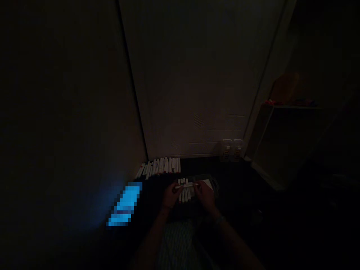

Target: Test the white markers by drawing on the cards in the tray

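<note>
Between my two hands a white marker [189,185] is held level, crosswise. My left hand [170,195] pinches its left end, and my right hand [206,195] has its fingers closed on the right end. Just beneath it, several white markers [184,197] lie side by side, pointing away from me. A clear plastic case [215,183] sits behind and partly under my right hand, with something pale in it. Dim light hides the marker's lettering and the finer finger detail.
More white markers [161,166] stand in a row along the back wall. A glowing, pixelated screen [126,205] is at the left. Two clear packages [232,150] stand by the wall, right of centre. A box-like shelf [281,146] with a reddish-orange object [287,88] on top is further right.
</note>
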Demonstrator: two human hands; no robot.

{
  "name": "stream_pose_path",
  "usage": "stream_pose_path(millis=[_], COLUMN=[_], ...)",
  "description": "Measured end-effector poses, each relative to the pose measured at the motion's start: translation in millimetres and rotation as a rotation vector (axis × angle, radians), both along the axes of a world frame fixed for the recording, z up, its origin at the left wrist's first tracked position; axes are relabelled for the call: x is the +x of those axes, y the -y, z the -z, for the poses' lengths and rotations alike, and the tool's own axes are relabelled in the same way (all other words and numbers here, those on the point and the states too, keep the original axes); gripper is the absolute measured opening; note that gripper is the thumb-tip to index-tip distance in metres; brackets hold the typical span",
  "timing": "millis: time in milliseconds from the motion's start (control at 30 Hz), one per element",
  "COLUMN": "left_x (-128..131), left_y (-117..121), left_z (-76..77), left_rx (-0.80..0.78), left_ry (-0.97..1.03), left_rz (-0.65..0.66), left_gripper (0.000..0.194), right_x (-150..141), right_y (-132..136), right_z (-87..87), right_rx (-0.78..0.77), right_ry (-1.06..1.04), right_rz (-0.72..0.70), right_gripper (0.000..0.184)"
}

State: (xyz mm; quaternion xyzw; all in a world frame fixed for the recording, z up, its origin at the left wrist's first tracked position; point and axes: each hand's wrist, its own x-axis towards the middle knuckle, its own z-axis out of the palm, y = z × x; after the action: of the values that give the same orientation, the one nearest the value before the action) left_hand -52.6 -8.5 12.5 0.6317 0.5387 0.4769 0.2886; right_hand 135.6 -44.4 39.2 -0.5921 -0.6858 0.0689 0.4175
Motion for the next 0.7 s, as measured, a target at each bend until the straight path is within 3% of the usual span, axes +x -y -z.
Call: stream_pose_path(millis=[700], left_x=[1.3], left_y=[5.6], left_z=[-10.7], left_rx=[0.034], left_ry=[-0.037], left_rz=[-0.037], left_gripper=[0.029], right_x=[-0.7], right_y=[3.2], right_z=[-4.2], right_rx=[-0.031], right_ry=[0.013], right_rz=[0.011], right_gripper=[0.029])
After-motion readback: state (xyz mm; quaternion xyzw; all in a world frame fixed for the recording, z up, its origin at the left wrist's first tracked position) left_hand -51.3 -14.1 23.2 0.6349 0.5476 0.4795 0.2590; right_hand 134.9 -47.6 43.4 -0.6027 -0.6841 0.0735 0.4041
